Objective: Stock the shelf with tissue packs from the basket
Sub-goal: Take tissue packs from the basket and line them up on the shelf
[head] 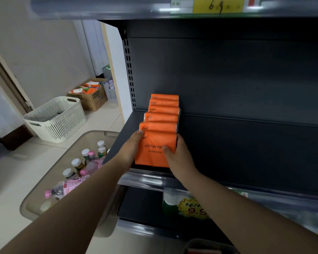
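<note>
The left hand (131,147) and right hand (180,158) grip an orange cotton tissue pack (152,154) from either side at the front of the dark shelf (237,154), with five matching packs (163,111) lined up just beyond the fingertips.

- Front orange plastic-wrapped tissue pack (154,153): print reads "COTTON TIS", the rest covered by the thumb of the right grip (179,158); smaller line beneath unreadable.
- Five orange tissue packs behind (163,109): top edges only.
- Left grip (131,148): fingers hidden behind the front pack.
- Yellow price tag (218,5): blurred, cropped at top edge.
- White slatted plastic basket (55,118): contents indistinct.
- Translucent grey bin (200,242): cropped at bottom edge.
</note>
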`<state>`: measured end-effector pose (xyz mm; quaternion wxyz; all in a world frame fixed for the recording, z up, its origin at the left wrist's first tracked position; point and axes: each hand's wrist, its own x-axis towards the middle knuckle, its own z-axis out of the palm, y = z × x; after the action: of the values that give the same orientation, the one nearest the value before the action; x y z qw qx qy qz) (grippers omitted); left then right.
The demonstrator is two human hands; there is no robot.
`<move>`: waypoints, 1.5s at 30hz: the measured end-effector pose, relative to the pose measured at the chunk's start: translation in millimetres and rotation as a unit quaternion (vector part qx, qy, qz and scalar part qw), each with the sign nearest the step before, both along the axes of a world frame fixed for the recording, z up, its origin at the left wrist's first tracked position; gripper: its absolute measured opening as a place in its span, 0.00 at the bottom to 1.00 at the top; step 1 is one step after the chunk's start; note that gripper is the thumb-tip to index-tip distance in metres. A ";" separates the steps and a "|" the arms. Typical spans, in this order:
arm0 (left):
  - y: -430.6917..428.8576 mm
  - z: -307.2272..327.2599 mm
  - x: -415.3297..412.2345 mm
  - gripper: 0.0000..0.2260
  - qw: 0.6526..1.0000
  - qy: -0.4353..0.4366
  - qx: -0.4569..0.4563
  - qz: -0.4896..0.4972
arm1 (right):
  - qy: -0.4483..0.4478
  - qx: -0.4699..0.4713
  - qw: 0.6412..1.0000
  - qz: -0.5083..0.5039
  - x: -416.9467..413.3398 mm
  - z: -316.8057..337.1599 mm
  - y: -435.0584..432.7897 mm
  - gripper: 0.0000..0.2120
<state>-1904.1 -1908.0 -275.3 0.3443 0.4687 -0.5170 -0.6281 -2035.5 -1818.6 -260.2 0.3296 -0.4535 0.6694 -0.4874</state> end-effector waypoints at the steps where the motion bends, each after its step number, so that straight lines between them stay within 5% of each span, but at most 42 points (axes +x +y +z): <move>1: 0.7 1.4 0.7 0.13 1.000 -0.005 -0.002 -0.005 | 0.001 0.002 1.000 0.001 -0.4 0.1 -0.2 0.24; 11: 24.7 23.5 -2.6 0.27 0.963 -0.197 -0.172 0.068 | 0.100 -0.018 0.995 0.009 -21.7 13.0 15.6 0.32; 16: 43.5 41.0 -17.9 0.29 0.843 -0.424 -0.326 0.059 | 0.215 -0.009 0.976 0.041 -36.7 24.8 32.3 0.35; 24: 99.0 41.2 -54.4 0.32 0.739 -0.501 -0.449 -0.007 | 0.438 -0.007 0.898 0.052 -64.2 31.9 79.8 0.36; 35: 196.8 -13.7 -86.7 0.35 0.715 -0.490 -0.481 -0.132 | 0.474 0.037 0.876 0.078 -109.0 -16.3 181.3 0.39; 45: 265.2 -106.1 -94.1 0.32 0.744 -0.479 -0.396 -0.246 | 0.419 0.110 0.893 0.123 -128.8 -99.3 264.2 0.37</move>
<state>-1998.2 -1642.8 -381.3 0.0396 0.3860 -0.9135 -0.1226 -2164.3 -1554.4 -359.6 0.1230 -0.6553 0.7337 -0.1313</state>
